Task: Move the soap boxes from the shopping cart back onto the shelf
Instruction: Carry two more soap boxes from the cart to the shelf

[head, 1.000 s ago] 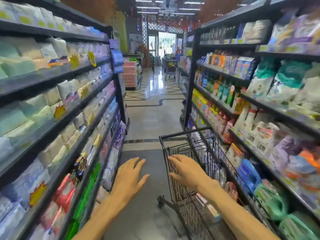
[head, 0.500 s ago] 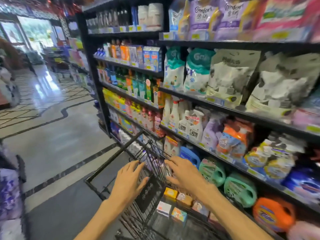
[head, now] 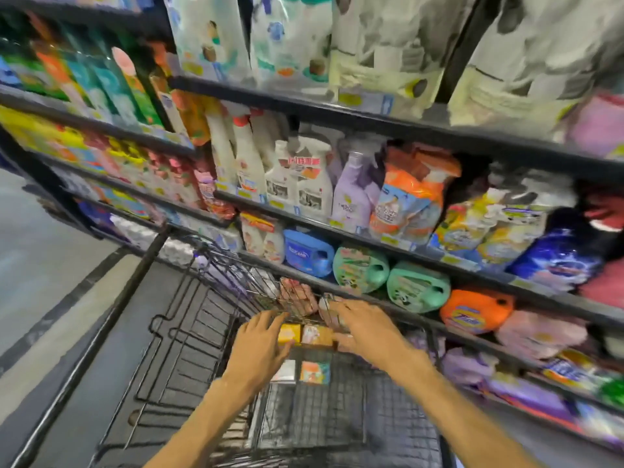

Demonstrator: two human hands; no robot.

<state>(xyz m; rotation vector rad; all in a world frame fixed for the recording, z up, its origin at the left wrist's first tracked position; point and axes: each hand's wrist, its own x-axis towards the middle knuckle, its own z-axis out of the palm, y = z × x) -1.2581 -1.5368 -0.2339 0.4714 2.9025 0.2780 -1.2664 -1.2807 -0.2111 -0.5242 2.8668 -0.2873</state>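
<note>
Both hands reach into the cart (head: pixel 189 332), the left hand (head: pixel 260 346) and right hand (head: pixel 368 329) with fingers spread, grasping nothing. 4 soap boxes (head: pixel 315 371) lie between them, beside the shelf (head: pixel 422 258).

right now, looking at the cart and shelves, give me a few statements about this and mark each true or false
1. Both hands reach into the shopping cart. True.
2. The left hand holds a green jug. False: it is spread open above the soap boxes.
3. The orange detergent jug sits on a shelf right of the two green jugs. True.
4. The right hand rests on the cart handle. False: it hovers over the boxes inside the basket.
5. The cart is empty. False: several small boxes lie in it.
</note>
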